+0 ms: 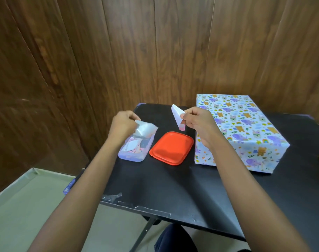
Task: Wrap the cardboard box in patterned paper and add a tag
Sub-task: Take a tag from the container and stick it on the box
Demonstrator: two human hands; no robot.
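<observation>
One wrapped box (240,124) sits on the right of the desk (173,188), long axis running far-left to near-right, as the right hand (197,119) pinches one white tag (177,115) nearly upright beside it and the left hand (123,122) pinches one clear sleeve (146,129) over one open tub (135,151), one red lid (171,148) alongside.

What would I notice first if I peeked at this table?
Probably the big box wrapped in animal-pattern paper, on the right of the black table. Next, the bright red lid lying in the middle, beside a clear tub. Above them, the right hand pinches a small white card and the left hand holds a clear packet.
</observation>
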